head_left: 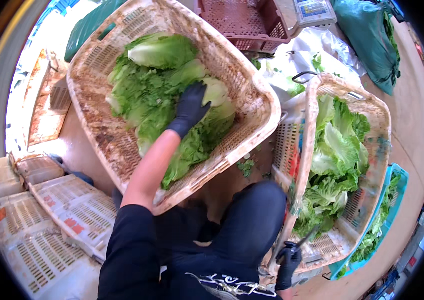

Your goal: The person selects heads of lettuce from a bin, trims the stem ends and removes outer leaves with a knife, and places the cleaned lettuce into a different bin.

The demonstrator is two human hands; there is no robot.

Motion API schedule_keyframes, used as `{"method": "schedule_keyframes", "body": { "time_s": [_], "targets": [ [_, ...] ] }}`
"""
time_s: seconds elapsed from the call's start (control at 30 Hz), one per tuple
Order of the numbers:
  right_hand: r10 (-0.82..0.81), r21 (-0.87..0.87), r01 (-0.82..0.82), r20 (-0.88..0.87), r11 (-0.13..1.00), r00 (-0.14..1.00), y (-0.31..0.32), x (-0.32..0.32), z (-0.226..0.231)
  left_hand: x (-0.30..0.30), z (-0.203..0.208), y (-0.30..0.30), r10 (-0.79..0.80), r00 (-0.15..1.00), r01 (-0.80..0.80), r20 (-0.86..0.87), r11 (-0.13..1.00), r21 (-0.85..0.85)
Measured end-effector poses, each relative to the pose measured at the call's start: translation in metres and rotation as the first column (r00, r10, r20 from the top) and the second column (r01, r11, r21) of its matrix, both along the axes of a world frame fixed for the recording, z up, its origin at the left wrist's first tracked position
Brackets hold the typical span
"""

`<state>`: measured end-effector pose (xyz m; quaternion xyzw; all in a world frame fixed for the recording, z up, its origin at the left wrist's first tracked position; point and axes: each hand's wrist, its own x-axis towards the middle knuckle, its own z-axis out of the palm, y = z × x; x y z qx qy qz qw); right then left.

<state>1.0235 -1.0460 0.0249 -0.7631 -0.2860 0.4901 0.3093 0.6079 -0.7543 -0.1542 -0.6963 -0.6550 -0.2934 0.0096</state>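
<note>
My left hand [190, 109], in a black glove, rests on the heads of lettuce [159, 50] heaped in a large, stained plastic basket [249, 82]. Its fingers lie apart over the leaves, and no head is lifted. In my black-gloved right hand [288, 262] is a knife [308, 236], held by its dark handle at lower right. The blade points up and right, over the near end of a second basket [379, 115]. Loose lettuce leaves [339, 150] fill much of that basket. Part of the right hand's grip is hidden from view.
Beyond the baskets stand a maroon crate [242, 22], a scale [314, 11] and a stuffed green bag [367, 40]. A turquoise crate [394, 200] with leaves sits at right. Stained white crates [47, 240] are stacked at lower left. Leaf scraps [246, 166] lie on the floor.
</note>
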Motion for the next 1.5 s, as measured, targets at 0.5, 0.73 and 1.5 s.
{"method": "schedule_keyframes", "body": {
  "time_s": [0.5,0.73,1.5],
  "targets": [
    [0.020,0.053,-0.031,0.201,0.998,0.979,0.024,0.011,-0.048,0.048,-0.056,0.136,-0.492,0.813,0.122,-0.313,0.668,-0.734],
    [-0.024,-0.051,0.029,0.101,0.998,0.995,0.029,0.013,-0.036,0.031,-0.045,0.136,-0.495,0.867,0.332,0.061,0.481,-0.811],
    [0.609,0.422,-0.576,0.068,0.700,0.790,0.108,0.097,0.152,0.184,0.317,-0.035,0.025,0.247,0.969,0.969,0.007,-0.247]
  ]
}}
